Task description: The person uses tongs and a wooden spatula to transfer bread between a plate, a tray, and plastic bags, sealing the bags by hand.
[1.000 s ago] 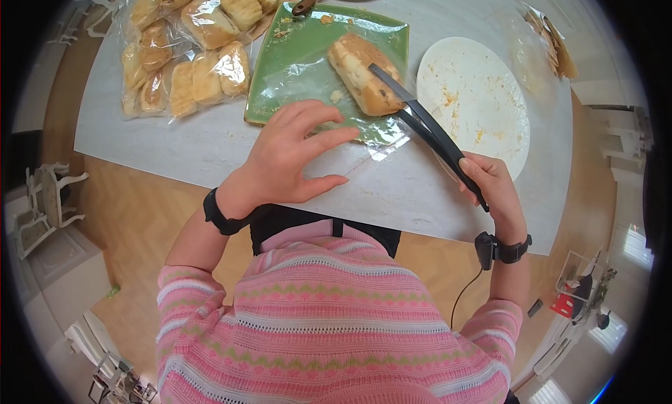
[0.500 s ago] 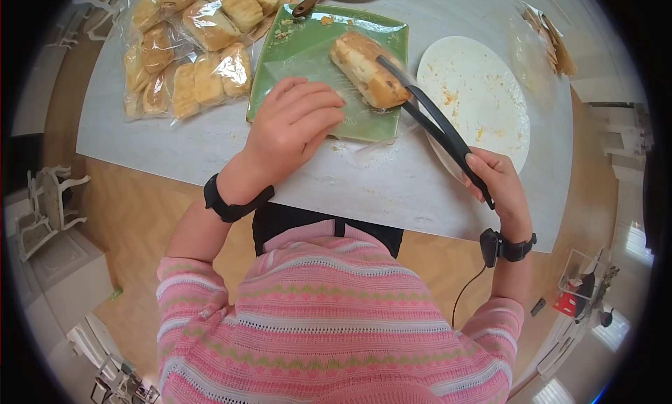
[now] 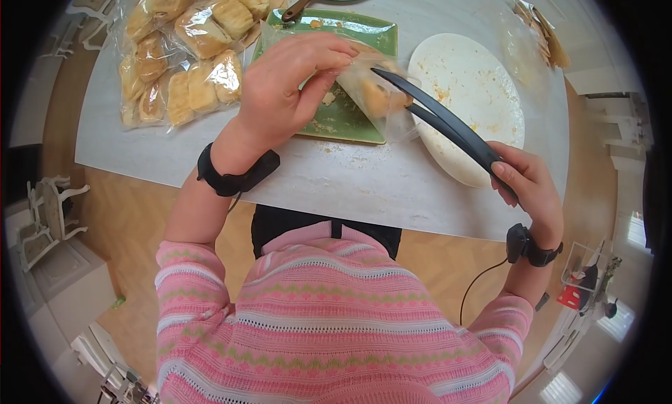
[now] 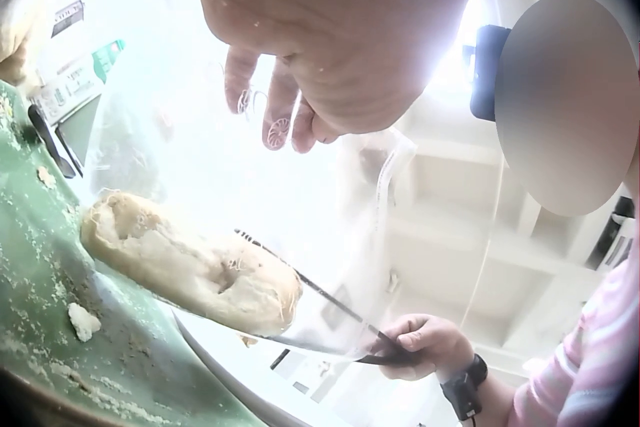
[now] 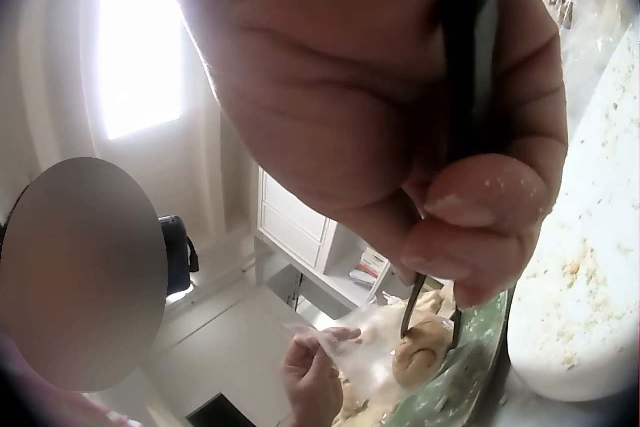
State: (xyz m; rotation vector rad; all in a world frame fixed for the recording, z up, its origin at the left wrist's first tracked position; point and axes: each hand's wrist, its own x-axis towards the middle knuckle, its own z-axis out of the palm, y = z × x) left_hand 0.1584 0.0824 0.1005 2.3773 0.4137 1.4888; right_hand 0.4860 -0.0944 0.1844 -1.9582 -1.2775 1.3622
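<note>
In the head view the left hand (image 3: 283,86) pinches the edge of a clear plastic bag (image 3: 355,82) above the green plate (image 3: 343,130). A bread piece (image 3: 376,98) lies in the bag, seen through the film. The right hand (image 3: 528,182) grips black tongs (image 3: 455,124), whose tips are at the bread's right end. The left wrist view shows the long bread (image 4: 190,267) over the crumb-strewn plate, with the tongs (image 4: 320,292) along its side and the left hand (image 4: 320,47) above. In the right wrist view the right hand (image 5: 400,97) closes round the tongs' handle.
Bagged bread rolls (image 3: 199,89) lie at the table's left. A white oval plate (image 3: 470,89) with crumbs stands on the right, and a clear bag with brown contents (image 3: 542,37) beyond it. A brown handle (image 3: 308,2) rests at the green plate's back edge.
The left hand has moved up over the green plate and lifted the bag film around the bread. The right hand and tongs have moved slightly right and toward the body.
</note>
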